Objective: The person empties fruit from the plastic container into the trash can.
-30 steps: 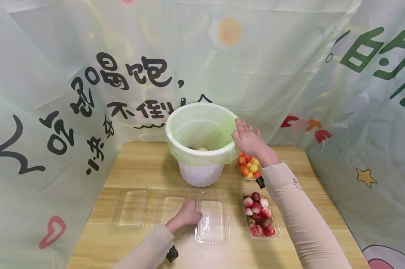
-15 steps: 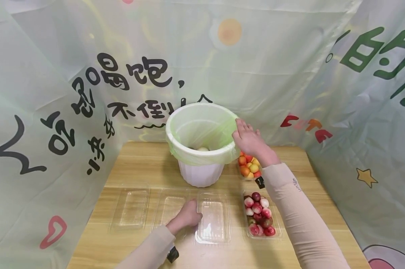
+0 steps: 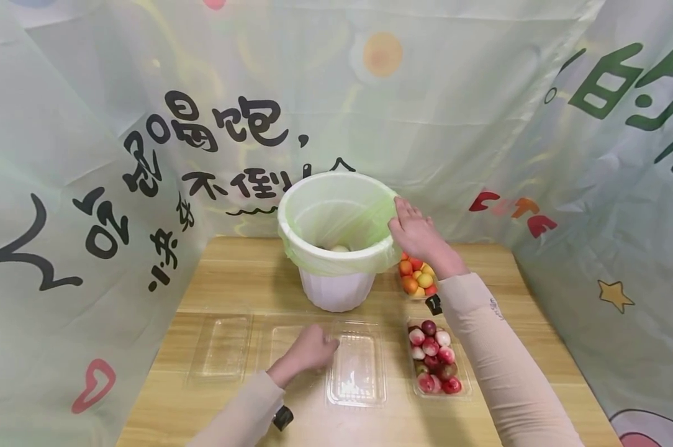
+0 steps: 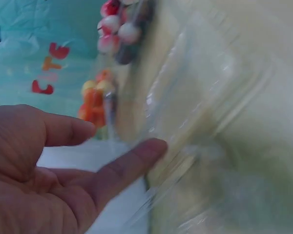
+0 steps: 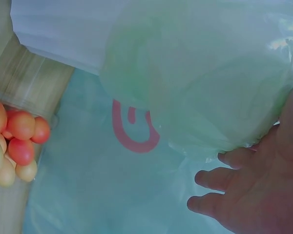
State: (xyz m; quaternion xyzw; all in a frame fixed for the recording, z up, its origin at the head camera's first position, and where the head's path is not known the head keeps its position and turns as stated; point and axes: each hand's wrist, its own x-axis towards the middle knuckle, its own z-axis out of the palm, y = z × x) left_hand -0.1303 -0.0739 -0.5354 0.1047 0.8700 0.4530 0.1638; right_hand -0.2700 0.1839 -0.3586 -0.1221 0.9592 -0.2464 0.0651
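Observation:
My right hand [image 3: 417,233] rests at the right rim of a white bin [image 3: 336,288] lined with a thin green plastic bag [image 3: 378,214]. In the right wrist view its fingers [image 5: 212,180] reach fairly straight along the bag's outside; the thumb is hidden. A pale round thing [image 3: 339,248] lies inside the bin. My left hand [image 3: 311,347] is over the table, between two clear plastic containers, close to the left edge of the right one [image 3: 359,366]. The left wrist view shows its thumb and forefinger [image 4: 132,163] spread apart with nothing between them.
Another clear container [image 3: 221,347] lies at left, beside the middle one [image 3: 286,335]. At right stands a clear box of dark red and pinkish-white balls [image 3: 430,346]; behind it, partly under my right arm, a box of orange and yellow balls [image 3: 417,279]. Printed cloth [image 3: 454,124] encloses the table.
My left hand has shifted slightly up and its fingers have come off the right container's edge. The right hand stays at the rim. The whole head view has shifted slightly.

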